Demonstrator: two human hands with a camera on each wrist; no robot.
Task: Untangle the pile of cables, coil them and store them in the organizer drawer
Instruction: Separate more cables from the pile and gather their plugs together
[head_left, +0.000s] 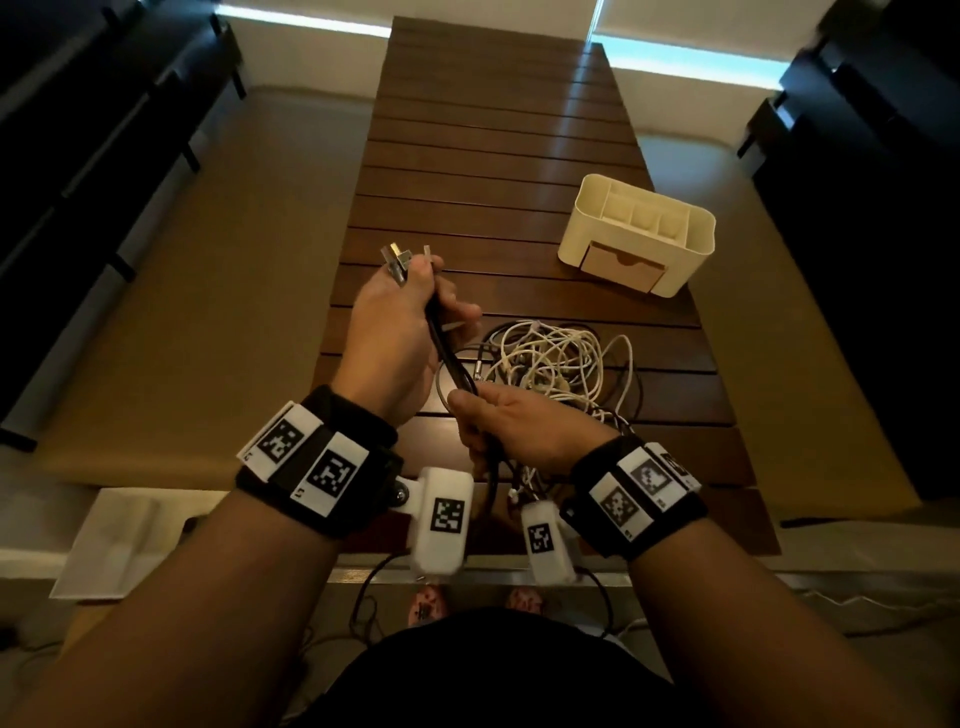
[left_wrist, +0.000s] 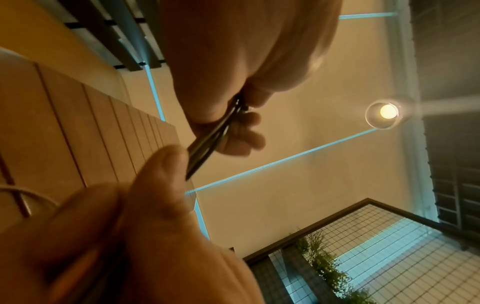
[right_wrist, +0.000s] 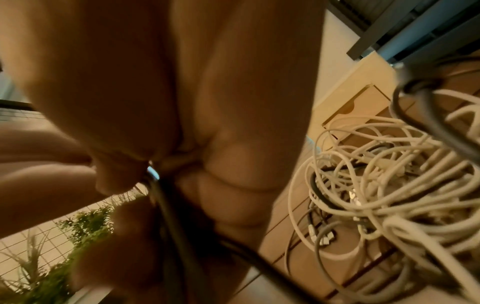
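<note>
We are curling our left hand (head_left: 389, 332) round the thin black cable (head_left: 447, 353) near its metal plugs (head_left: 397, 260), our right hand (head_left: 511, 421) pinching it lower, tangled white cable pile (head_left: 561, 364) just beyond, cream organizer (head_left: 639, 234) farther.

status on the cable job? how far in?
Early. Done: nothing coiled or stored; organizer drawer is shut. In hand: left hand and right hand grip black cables, plugs at the left fingers. Left: white cable tangle on the table.
</note>
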